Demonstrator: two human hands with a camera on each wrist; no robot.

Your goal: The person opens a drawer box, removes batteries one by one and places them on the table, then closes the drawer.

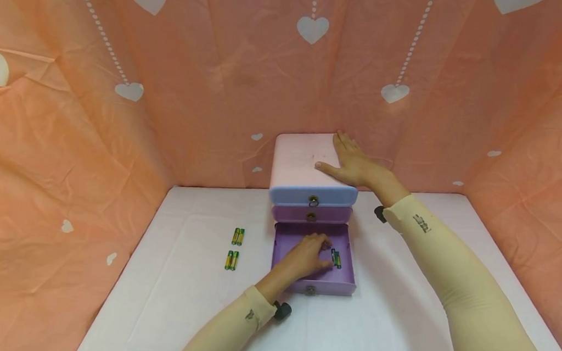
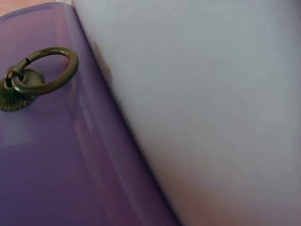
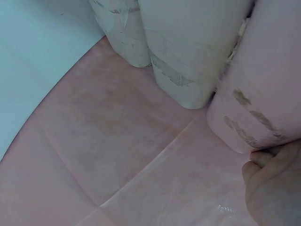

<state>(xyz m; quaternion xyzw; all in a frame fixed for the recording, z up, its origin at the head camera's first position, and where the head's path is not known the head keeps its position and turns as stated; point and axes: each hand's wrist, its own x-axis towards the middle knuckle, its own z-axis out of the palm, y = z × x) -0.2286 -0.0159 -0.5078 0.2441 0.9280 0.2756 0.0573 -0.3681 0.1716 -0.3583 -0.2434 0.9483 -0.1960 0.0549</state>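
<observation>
Right now your left hand curls loosely in the open drawer, holding nothing; the batteries lie at its three o'clock, long axis pointing twelve.

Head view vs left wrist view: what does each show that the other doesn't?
Head only: the left hand inside the open bottom drawer at a battery pair, the right hand flat on the cabinet top, and two battery pairs on the table. Left wrist only: a close-up of a brass ring pull. Shared: the purple drawer front.
</observation>
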